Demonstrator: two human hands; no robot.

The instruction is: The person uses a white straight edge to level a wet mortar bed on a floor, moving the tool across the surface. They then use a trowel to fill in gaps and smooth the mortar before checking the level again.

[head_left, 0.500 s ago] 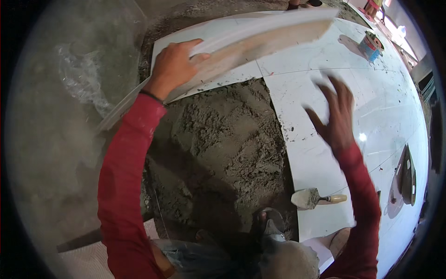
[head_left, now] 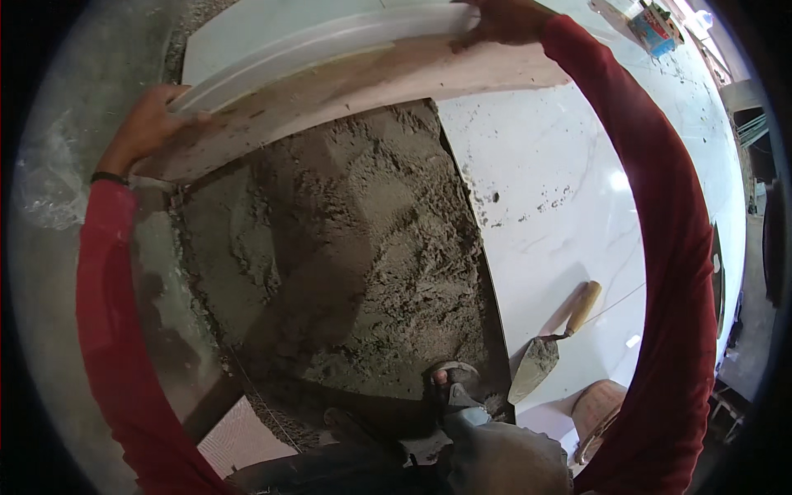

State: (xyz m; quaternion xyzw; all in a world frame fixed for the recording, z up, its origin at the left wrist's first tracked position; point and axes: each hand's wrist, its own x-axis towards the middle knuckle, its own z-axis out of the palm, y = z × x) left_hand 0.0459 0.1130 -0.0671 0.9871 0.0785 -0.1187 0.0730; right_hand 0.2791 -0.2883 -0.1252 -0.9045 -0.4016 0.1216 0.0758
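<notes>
My left hand grips the left end of a long straight board, white along the top with a dusty beige face. My right hand holds it toward the far end, fingers over its face. The board lies across the far side of a patch of rough grey wet mortar, bordered on the right by white marbled tiles. A trowel with a wooden handle lies on those tiles near my foot.
A blue paint tin stands on the far tiles at top right. Crumpled clear plastic lies on the grey concrete at left. A round container sits by my right knee, and a pale ribbed sheet lies at lower left.
My right hand has reached up and taken hold of the board. My left hand and the board have moved left in view. The trowel now lies at a different angle, handle pointing up-right.
</notes>
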